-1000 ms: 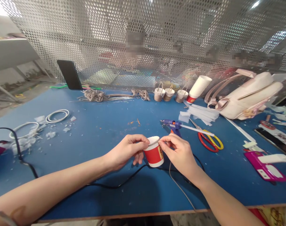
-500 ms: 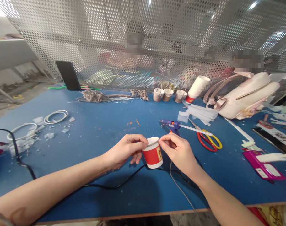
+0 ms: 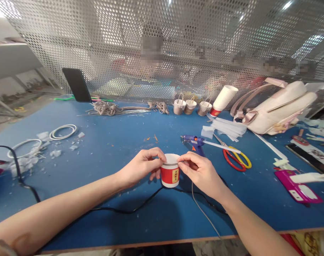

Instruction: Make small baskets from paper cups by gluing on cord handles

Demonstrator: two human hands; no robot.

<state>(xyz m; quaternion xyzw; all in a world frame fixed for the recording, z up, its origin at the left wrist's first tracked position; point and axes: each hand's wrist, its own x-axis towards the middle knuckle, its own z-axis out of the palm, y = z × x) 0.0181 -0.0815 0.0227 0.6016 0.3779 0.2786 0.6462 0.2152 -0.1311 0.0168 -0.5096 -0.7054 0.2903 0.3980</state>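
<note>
A red and white paper cup (image 3: 166, 175) is held upright between both hands above the table. A thin grey-brown cord lies along the front of its rim. My left hand (image 3: 147, 164) is closed, with thumb and forefinger pinching the cup's left rim. On the right side my right hand (image 3: 197, 167) is closed too, its thumb and forefinger pinching the cord against the rim. The loose cord (image 3: 201, 210) hangs below that hand and trails to the table's front edge. Just behind the right hand lies a blue glue gun (image 3: 195, 141) with a clear glue stick in it.
Scissors (image 3: 235, 159), white strips (image 3: 228, 128) and a magenta power strip (image 3: 297, 188) lie right. At the back are cord bundles (image 3: 105, 108), several small wrapped cups (image 3: 179, 106), stacked paper cups (image 3: 223, 100) and a bag (image 3: 279, 106). A black cable (image 3: 124, 212) crosses in front; white rings (image 3: 63, 132) lie left.
The cup has shifted slightly left and turned, so its gold label shows more toward the front. Both hands have moved a little left with it and still grip the rim.
</note>
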